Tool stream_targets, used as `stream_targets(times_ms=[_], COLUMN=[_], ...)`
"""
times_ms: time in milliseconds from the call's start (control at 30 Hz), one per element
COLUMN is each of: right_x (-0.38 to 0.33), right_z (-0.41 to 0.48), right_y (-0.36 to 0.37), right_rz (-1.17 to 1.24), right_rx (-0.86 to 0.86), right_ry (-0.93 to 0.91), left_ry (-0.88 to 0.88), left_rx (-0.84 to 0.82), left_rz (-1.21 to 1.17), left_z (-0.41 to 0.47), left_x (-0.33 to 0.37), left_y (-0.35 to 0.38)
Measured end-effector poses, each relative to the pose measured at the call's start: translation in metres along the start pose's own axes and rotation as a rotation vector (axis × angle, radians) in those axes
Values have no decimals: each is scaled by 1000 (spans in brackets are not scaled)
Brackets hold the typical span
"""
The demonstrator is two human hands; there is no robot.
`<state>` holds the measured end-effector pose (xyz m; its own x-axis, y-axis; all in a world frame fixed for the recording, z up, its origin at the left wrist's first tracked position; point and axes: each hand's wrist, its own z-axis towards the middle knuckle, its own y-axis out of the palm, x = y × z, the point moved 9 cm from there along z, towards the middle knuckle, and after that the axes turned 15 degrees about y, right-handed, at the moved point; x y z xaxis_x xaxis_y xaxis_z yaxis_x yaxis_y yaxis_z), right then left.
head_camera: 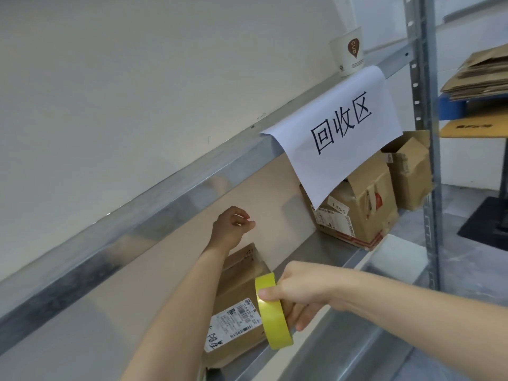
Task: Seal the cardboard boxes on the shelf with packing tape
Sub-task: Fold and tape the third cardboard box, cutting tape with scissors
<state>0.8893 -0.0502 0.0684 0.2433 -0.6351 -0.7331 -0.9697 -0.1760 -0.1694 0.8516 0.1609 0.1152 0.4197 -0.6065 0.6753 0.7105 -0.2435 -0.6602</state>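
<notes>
Right grip (299, 294) holds a yellow roll of packing tape (272, 312), fingers through its core, just beside a brown cardboard box with a white shipping label (239, 312) lying on the grey metal shelf (316, 250). Beyond the box, the raised left grip (233, 229) has thumb and forefinger pinched together; whether on anything cannot be told. Farther along stand worn brown cardboard boxes (360, 213) under a white paper sign (343, 127).
</notes>
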Motion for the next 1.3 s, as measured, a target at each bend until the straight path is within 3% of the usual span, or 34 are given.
stream_targets(times_ms=[1033,1300], right_x=[4,1], right_z=[31,36], right_y=[10,11], right_rz=[145,144], right_rx=[23,30], right_ry=[-20,-14], left_ry=[-78,-43], left_rx=[72,99], left_rz=[-39,85], left_z=[-13,-9], left_x=[-51,-49], left_y=[12,2])
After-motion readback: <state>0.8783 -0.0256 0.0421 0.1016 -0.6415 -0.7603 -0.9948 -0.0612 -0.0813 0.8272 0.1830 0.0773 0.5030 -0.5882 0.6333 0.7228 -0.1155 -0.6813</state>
